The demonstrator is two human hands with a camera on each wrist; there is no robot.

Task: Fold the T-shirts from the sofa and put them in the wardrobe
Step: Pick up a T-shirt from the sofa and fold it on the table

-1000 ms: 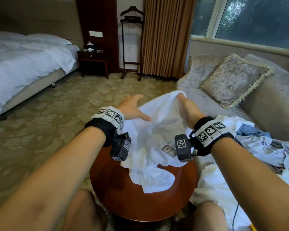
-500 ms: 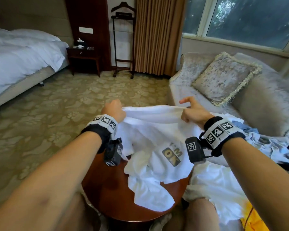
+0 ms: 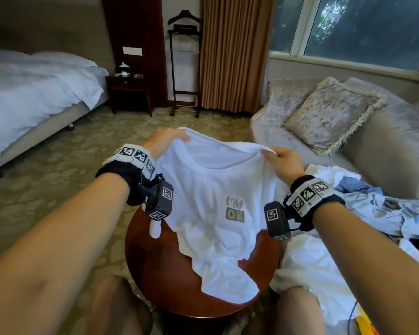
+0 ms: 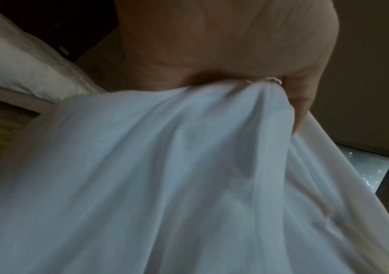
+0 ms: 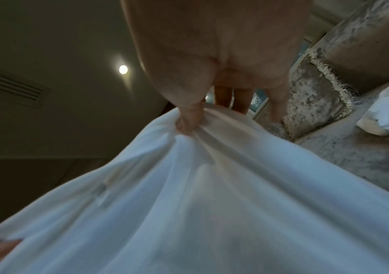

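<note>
A white T-shirt (image 3: 215,189) printed "I'M OK" hangs spread between my two hands above a round wooden table (image 3: 165,269); its hem lies crumpled on the tabletop. My left hand (image 3: 166,139) grips the left shoulder, the cloth (image 4: 165,166) bunched under its thumb (image 4: 301,103). At the right shoulder my right hand (image 3: 282,157) pinches the fabric (image 5: 212,185) between thumb (image 5: 189,118) and forefinger. More T-shirts (image 3: 382,206) lie heaped on the sofa (image 3: 397,151) to the right.
A fringed cushion (image 3: 331,114) leans on the sofa back. A bed (image 3: 29,97) stands at the left, with a nightstand (image 3: 130,90), a valet stand (image 3: 184,64) and curtains (image 3: 235,52) at the far wall. Patterned carpet (image 3: 46,184) lies between. My knees flank the table.
My left hand went from open to gripping the shirt's shoulder. Both hands moved apart and lifted, spreading the shirt so its print faces me.
</note>
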